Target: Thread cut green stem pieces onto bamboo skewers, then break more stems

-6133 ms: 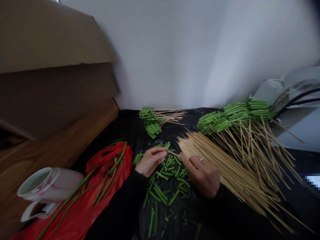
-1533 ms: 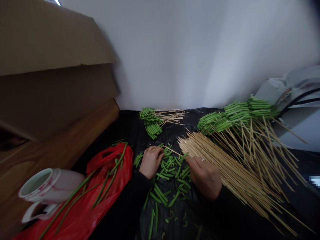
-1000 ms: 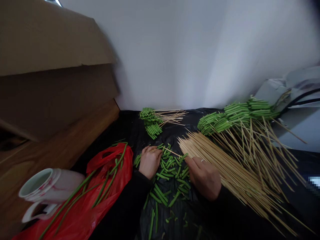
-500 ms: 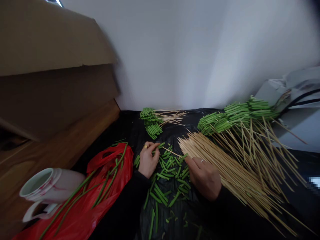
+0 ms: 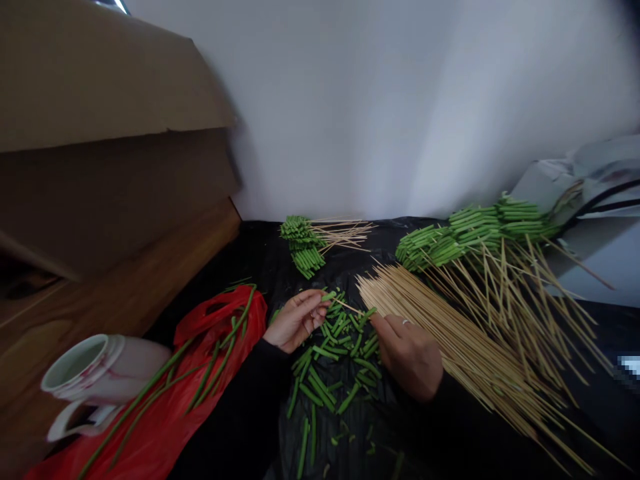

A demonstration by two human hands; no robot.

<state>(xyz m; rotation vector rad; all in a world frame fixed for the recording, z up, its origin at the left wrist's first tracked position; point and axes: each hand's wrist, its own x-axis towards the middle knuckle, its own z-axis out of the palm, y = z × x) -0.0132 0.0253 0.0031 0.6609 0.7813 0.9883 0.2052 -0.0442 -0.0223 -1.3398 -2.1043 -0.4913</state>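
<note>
Between the thumb and fingers of my left hand [image 5: 296,321] is a short garlic scape piece [image 5: 329,296], at the far tip of a thin bamboo skewer [image 5: 349,306]. My right hand [image 5: 410,359] is closed around that skewer's other end, its fingers hiding most of it. Another short green piece [image 5: 369,313] shows beside the right fingertips; whether it is on the skewer I cannot tell. Under and between both hands lie many loose cut scape pieces [image 5: 320,387] on black plastic sheeting [image 5: 260,250]. A thick bundle of bare skewers [image 5: 450,327] lies right beside my right hand.
Loaded green skewers are piled at the back [image 5: 306,257] and back right [image 5: 470,230]. At left are a red plastic bag [image 5: 220,373] with long scapes, a tipped white pitcher [image 5: 130,370] and a cardboard box [image 5: 115,87]. A white wall [image 5: 340,113] rises behind.
My left hand has turned palm inward and shifted slightly, with its garlic scape piece now at the skewer's tip. My right hand stays almost still.
</note>
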